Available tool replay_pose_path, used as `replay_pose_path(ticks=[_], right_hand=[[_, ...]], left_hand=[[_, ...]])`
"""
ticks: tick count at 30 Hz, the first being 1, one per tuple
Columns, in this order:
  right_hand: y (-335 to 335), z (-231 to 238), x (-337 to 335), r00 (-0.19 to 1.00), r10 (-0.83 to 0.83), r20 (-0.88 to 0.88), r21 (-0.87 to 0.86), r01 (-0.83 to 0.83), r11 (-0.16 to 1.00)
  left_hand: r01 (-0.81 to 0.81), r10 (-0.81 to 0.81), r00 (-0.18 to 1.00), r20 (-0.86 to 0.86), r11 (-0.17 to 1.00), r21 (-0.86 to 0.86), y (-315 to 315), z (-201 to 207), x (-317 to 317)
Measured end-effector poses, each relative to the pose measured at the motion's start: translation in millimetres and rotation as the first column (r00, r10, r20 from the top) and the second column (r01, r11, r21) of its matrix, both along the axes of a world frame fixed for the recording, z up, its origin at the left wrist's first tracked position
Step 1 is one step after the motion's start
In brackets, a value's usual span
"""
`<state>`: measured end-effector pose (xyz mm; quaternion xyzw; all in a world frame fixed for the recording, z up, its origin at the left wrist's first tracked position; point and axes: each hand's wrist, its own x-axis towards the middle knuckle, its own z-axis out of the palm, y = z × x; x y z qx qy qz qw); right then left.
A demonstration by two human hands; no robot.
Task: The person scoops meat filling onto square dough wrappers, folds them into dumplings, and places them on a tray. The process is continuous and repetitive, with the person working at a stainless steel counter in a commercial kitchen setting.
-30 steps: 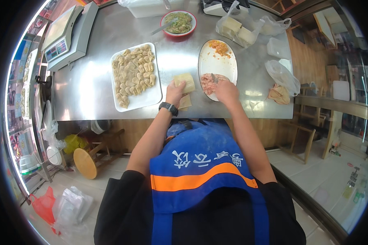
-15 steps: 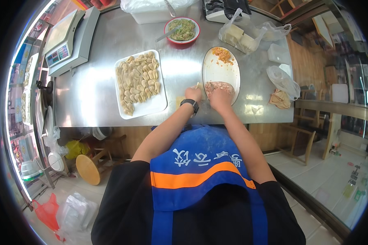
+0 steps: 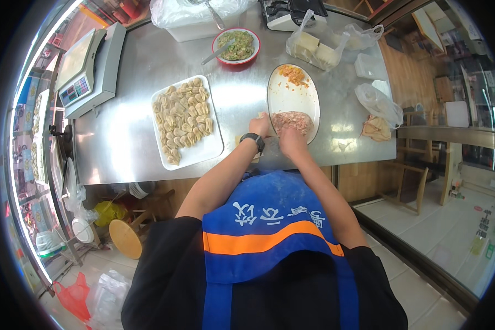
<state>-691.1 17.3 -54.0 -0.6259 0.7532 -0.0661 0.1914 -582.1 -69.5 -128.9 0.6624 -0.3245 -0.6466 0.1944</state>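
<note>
My left hand, with a dark watch on its wrist, is closed at the left edge of an oval white plate. A pale bit of dough wrapper shows at its fingertips. Over the plate's near end my right hand has its fingers closed at the pinkish minced meat; whatever they hold is hidden. Chopped orange filling lies at the plate's far end. Pale square wrappers lie partly behind my left wrist. To the left, a white tray carries rows of folded dumplings.
Behind the plate stands a red-rimmed bowl of green filling with a spatula. Bagged pale blocks, a clear container and a plastic bag line the right side. A scale occupies the far left of the steel table.
The whole view has shifted and tilted slightly. My right hand has drawn back a little toward me, uncovering more of the minced meat. My left hand stays beside the plate.
</note>
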Motion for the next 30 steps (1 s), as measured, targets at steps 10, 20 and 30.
replay_pose_path(ticks=[10,20,30], right_hand=[[20,-6,-26,0.808,-0.113,0.579,-0.007,0.143,0.990],[37,50,-8,0.917,-0.026,0.398,-0.088,0.066,0.994],[60,58,-51,0.747,-0.061,0.662,0.003,0.079,0.997]], left_hand=[[-0.251,0.309,0.896,-0.320,0.945,0.210,18,50,13],[-0.463,0.564,0.564,-0.603,0.821,0.335,47,94,18],[-0.425,0.495,0.471,-0.730,0.853,0.304,41,98,27]])
